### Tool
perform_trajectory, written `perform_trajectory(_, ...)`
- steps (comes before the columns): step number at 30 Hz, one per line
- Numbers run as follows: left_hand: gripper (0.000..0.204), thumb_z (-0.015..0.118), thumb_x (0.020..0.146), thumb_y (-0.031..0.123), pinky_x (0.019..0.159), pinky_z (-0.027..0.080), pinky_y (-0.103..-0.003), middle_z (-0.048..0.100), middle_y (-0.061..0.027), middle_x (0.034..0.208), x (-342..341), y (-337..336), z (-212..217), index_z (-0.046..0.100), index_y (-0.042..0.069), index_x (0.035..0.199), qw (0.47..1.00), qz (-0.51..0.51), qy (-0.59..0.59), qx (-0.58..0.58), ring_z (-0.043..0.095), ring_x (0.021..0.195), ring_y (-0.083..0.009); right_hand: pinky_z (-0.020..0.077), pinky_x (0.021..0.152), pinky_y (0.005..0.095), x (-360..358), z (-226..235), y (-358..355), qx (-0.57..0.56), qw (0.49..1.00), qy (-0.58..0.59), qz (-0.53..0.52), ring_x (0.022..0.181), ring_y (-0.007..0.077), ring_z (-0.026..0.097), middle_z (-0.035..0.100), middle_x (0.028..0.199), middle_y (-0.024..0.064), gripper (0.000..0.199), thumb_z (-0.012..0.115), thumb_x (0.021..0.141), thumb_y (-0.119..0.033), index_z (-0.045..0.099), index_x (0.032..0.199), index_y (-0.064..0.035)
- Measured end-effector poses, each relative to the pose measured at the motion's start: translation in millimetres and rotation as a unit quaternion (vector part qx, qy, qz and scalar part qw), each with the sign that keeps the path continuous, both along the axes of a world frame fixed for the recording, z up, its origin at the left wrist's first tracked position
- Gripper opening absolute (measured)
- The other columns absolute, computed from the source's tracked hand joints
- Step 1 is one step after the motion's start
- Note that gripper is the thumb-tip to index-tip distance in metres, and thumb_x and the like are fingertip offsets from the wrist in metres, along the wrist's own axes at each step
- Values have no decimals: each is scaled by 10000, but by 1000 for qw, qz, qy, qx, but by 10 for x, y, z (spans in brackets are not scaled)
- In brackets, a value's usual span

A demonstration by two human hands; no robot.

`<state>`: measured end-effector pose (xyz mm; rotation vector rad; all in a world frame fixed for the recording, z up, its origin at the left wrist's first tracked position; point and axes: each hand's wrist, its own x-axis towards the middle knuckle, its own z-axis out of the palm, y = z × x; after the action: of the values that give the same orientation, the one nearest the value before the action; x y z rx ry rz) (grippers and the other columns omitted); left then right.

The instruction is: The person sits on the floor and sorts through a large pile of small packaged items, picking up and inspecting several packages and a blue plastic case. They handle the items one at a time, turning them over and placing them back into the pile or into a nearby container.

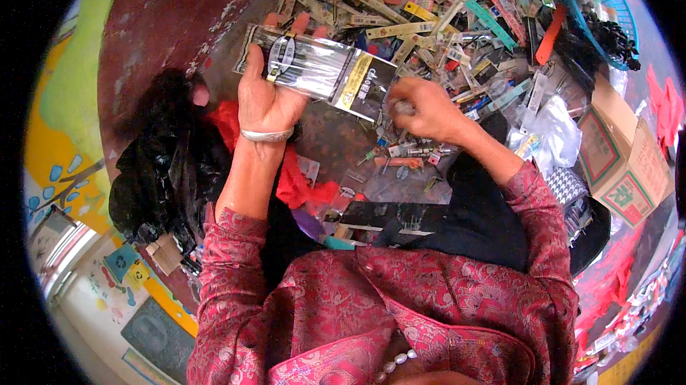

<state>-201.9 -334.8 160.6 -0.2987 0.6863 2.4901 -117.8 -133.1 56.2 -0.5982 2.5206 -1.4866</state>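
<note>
A flat clear plastic packet [311,67] with a black and gold printed end and slim, pale, stick-like contents lies tilted across my left hand [270,99]. My left thumb presses over its near side and the fingers pass behind it. At the packet's right end is my right hand [430,110], its fingers curled together close to the dark printed edge. Something small and greyish shows between those fingers; I cannot make out what it is, nor whether they grip the packet. Beyond both hands spreads a heap of slim packaged pens or refills [429,24].
At the right stand an opened cardboard box [625,153] and a clear plastic bag [556,135]. A blue basket [620,3] is at the far right. Black plastic bags [168,163] lie at the left, beside red plastic [296,178]. A dark flat box [396,217] lies by my lap.
</note>
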Motion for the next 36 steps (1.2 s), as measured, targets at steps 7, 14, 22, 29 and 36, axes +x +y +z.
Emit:
perform_trajectory(7, 430, 381, 883, 349, 994, 229, -540, 304, -209, 1319, 67, 136, -6, 341, 164, 1269, 988, 73, 43, -129, 295, 1215, -372, 434, 652, 272, -92, -32, 2, -659, 545, -508, -102, 727, 108, 531, 581, 838, -6, 337, 582, 795, -362, 555, 967, -73)
perform_trajectory(14, 545, 436, 878, 319, 951, 326, -470, 379, -117, 1281, 265, 322, -41, 174, 237, 1349, 972, 1, 104, -211, 407, 1137, -277, 491, 673, 283, -191, 185, -40, -612, 643, -422, -183, 721, 146, 594, 612, 868, 47, 214, 613, 760, -108, 550, 951, -36)
perform_trajectory(22, 988, 528, 689, 627, 971, 296, -450, 368, -218, 1274, 232, 183, 229, 146, -13, 1337, 963, -253, 12, -96, 390, 1169, -297, 492, 622, 265, -205, 277, 618, -552, 733, -368, -151, 664, 130, 587, 601, 783, 44, 232, 631, 701, -31, 568, 924, -20)
perform_trajectory(29, 955, 703, 635, 385, 967, 330, -379, 414, -182, 1247, 410, 251, 95, 196, -73, 1302, 886, -424, 15, -190, 434, 1137, -285, 452, 654, 216, -309, 328, 585, -419, 819, -385, -72, 682, 103, 570, 603, 775, 42, 261, 642, 639, -43, 577, 887, 5)
perform_trajectory(36, 888, 703, 631, 140, 907, 408, -360, 440, -139, 1229, 575, 325, 9, 179, -3, 1333, 903, -389, -9, -182, 521, 1039, -268, 474, 590, 243, -462, -19, 887, -502, 682, -461, -266, 646, 136, 587, 616, 773, 53, 212, 624, 696, -95, 590, 883, -1)
